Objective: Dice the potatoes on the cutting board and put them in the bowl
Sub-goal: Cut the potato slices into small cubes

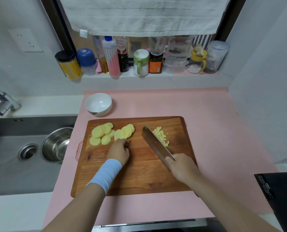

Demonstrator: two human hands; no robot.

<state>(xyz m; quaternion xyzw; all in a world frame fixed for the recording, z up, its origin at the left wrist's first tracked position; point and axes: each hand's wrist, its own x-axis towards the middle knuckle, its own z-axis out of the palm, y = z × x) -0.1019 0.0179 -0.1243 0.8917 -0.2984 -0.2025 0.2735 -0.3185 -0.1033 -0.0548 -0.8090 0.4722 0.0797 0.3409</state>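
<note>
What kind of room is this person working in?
Most likely a home kitchen: a steel sink with a tap, a wooden cutting board carrying potato slices, and a sill lined with seasoning bottles and jars.

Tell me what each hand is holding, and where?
Right hand grips the knife by its handle. Left hand touches the near potato slices; grip unclear.

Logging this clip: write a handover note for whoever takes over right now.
Left hand: fingers curled at the near edge of the middle slices; grip unclear.
Right hand: grips the cleaver, blade beside the dice pile on the cutting board.
Done: that small pile only.
To do: dice the middle slices and the left slices, then move everything into the empty bowl beyond the board's far-left corner.
</note>
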